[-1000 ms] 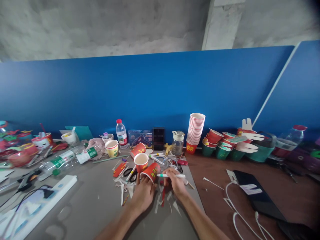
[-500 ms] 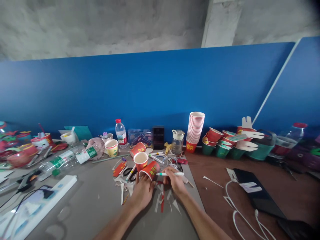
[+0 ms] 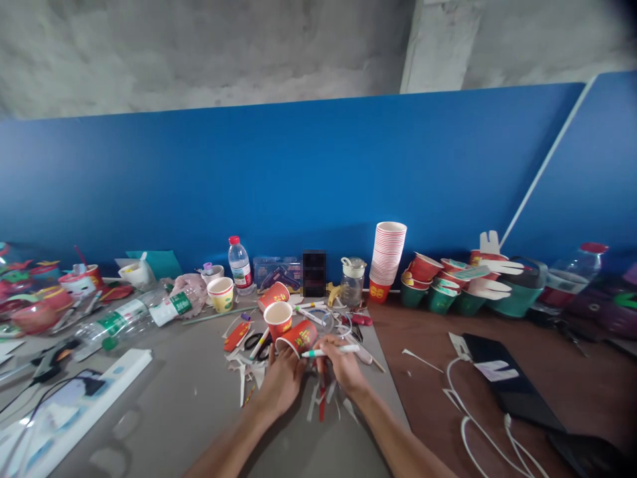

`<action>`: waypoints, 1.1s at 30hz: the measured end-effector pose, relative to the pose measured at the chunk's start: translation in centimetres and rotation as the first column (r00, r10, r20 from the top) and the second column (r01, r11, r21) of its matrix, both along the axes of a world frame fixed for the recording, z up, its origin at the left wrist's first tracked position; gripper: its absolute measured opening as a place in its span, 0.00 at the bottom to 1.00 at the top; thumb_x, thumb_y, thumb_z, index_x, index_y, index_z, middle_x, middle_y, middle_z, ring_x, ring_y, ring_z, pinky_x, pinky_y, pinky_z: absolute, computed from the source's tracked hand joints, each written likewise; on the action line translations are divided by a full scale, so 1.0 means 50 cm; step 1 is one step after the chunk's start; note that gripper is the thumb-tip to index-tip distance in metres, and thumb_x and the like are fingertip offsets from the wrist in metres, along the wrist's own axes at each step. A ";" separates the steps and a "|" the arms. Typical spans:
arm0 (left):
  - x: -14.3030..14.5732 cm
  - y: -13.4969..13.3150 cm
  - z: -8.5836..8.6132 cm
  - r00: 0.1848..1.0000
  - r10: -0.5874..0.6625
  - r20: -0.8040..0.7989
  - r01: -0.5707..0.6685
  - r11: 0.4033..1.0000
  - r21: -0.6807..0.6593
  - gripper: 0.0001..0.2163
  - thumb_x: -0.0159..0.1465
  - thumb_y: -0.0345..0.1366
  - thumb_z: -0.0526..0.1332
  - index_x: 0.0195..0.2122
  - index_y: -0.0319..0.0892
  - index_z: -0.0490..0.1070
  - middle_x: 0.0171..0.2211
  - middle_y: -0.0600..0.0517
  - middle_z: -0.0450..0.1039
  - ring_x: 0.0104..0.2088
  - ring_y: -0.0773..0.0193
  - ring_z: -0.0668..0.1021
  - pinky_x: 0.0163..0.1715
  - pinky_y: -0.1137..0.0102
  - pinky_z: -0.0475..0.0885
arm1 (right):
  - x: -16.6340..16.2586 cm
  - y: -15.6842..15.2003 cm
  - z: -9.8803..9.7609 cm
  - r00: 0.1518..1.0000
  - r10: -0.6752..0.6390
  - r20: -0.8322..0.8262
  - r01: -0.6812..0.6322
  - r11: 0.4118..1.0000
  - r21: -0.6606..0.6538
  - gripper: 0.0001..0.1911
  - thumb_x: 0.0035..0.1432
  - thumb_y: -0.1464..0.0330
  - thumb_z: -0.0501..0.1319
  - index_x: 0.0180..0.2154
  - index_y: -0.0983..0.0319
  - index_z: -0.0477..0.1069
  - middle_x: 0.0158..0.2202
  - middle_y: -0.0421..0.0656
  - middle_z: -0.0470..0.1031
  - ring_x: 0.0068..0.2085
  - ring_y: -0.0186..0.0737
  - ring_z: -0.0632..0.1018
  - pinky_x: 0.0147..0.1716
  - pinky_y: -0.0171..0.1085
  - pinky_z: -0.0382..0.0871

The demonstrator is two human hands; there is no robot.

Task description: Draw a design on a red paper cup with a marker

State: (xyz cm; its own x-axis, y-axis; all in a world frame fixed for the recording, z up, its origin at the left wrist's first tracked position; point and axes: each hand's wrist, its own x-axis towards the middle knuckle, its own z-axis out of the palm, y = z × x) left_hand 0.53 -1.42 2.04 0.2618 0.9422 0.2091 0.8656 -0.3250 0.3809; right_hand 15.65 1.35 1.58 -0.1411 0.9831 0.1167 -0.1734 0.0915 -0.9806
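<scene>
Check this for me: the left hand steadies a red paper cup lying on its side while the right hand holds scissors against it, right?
Not quite. In the head view the right hand holds a white marker pen, not scissors; the scissors lie untouched on the table. The left hand does steady the red paper cup.

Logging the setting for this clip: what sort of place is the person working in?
Probably a craft workbench in an unfinished room. The left hand holds a tipped red paper cup and the right hand a marker, among paper scraps, a tall cup stack, blue partition boards and a bare concrete wall.
</scene>
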 end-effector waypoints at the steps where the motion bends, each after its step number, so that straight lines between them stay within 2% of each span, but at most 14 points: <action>1: 0.000 0.001 -0.002 1.000 0.002 -0.002 -0.002 1.000 0.005 0.14 0.64 0.31 0.46 0.43 0.45 0.69 0.47 0.49 0.72 0.52 0.56 0.69 0.57 0.53 0.51 | 0.000 0.001 0.000 0.999 -0.048 -0.002 0.048 0.999 0.004 0.12 0.49 0.60 0.54 0.21 0.60 0.64 0.10 0.36 0.64 0.14 0.33 0.62 0.17 0.33 0.53; 3: -0.001 0.002 -0.005 1.000 0.006 -0.012 -0.006 1.000 0.013 0.13 0.63 0.32 0.48 0.44 0.45 0.69 0.48 0.48 0.71 0.52 0.56 0.68 0.57 0.53 0.50 | 0.002 0.001 0.000 0.995 -0.104 -0.001 0.104 0.995 0.006 0.12 0.49 0.60 0.55 0.20 0.60 0.64 0.10 0.37 0.63 0.15 0.34 0.63 0.18 0.33 0.54; 8: -0.003 0.004 -0.008 1.000 -0.007 -0.014 0.007 1.000 0.003 0.14 0.64 0.32 0.45 0.39 0.43 0.71 0.46 0.47 0.72 0.51 0.56 0.69 0.56 0.55 0.52 | -0.002 -0.004 0.001 0.998 0.058 -0.036 -0.058 0.998 0.008 0.11 0.51 0.61 0.55 0.23 0.60 0.66 0.12 0.38 0.66 0.15 0.35 0.63 0.19 0.35 0.55; 11: -0.001 0.002 -0.006 1.000 -0.002 -0.003 0.002 1.000 0.013 0.13 0.64 0.32 0.46 0.41 0.44 0.70 0.48 0.48 0.71 0.52 0.57 0.68 0.57 0.54 0.50 | -0.001 -0.002 0.002 0.997 -0.069 -0.022 0.070 0.997 0.023 0.13 0.50 0.58 0.55 0.21 0.60 0.65 0.11 0.38 0.65 0.16 0.35 0.64 0.19 0.35 0.56; 13: 0.000 0.001 -0.004 1.000 -0.010 -0.011 0.010 1.000 0.025 0.13 0.63 0.31 0.48 0.43 0.44 0.69 0.49 0.48 0.71 0.52 0.56 0.68 0.58 0.54 0.49 | -0.001 -0.001 0.001 0.995 -0.095 -0.011 0.095 0.995 0.015 0.15 0.49 0.56 0.55 0.21 0.60 0.65 0.11 0.38 0.64 0.16 0.35 0.63 0.18 0.35 0.55; 17: -0.002 0.002 -0.005 0.999 -0.022 -0.024 0.022 1.000 0.017 0.14 0.64 0.32 0.45 0.38 0.43 0.71 0.45 0.48 0.73 0.51 0.56 0.69 0.57 0.54 0.51 | -0.004 -0.002 0.001 0.999 0.047 -0.024 -0.047 0.999 -0.011 0.14 0.50 0.56 0.54 0.22 0.60 0.65 0.12 0.38 0.65 0.15 0.34 0.63 0.18 0.34 0.54; 21: -0.003 0.003 -0.009 1.000 -0.013 -0.019 0.014 0.999 0.041 0.14 0.63 0.31 0.49 0.46 0.45 0.68 0.48 0.48 0.71 0.52 0.55 0.68 0.57 0.53 0.51 | -0.004 -0.001 0.003 0.995 -0.094 -0.021 0.095 0.995 0.029 0.15 0.51 0.56 0.54 0.22 0.60 0.65 0.12 0.38 0.65 0.17 0.35 0.64 0.20 0.35 0.57; 26: -0.001 -0.002 -0.006 0.999 -0.025 -0.031 0.026 0.999 0.025 0.14 0.64 0.32 0.46 0.38 0.42 0.71 0.43 0.48 0.73 0.49 0.57 0.70 0.57 0.54 0.50 | -0.006 -0.003 0.005 0.998 0.049 -0.025 -0.049 0.999 0.007 0.14 0.50 0.58 0.55 0.23 0.60 0.64 0.12 0.38 0.66 0.16 0.35 0.64 0.21 0.35 0.58; 30: 0.001 -0.004 0.001 0.998 -0.036 -0.051 0.038 0.998 0.055 0.12 0.63 0.32 0.49 0.42 0.43 0.70 0.44 0.47 0.72 0.50 0.56 0.69 0.56 0.55 0.53 | -0.006 -0.002 0.006 0.995 -0.098 -0.020 0.099 0.994 0.053 0.14 0.51 0.58 0.55 0.22 0.60 0.64 0.12 0.38 0.66 0.18 0.35 0.65 0.22 0.35 0.59; 33: 0.000 -0.004 0.001 0.996 -0.076 -0.049 0.080 0.994 0.079 0.12 0.63 0.31 0.48 0.38 0.42 0.71 0.42 0.47 0.72 0.48 0.57 0.70 0.55 0.57 0.56 | -0.007 -0.004 0.005 1.000 0.019 -0.020 -0.018 0.999 0.038 0.12 0.51 0.59 0.55 0.24 0.60 0.65 0.13 0.37 0.67 0.18 0.36 0.66 0.22 0.35 0.59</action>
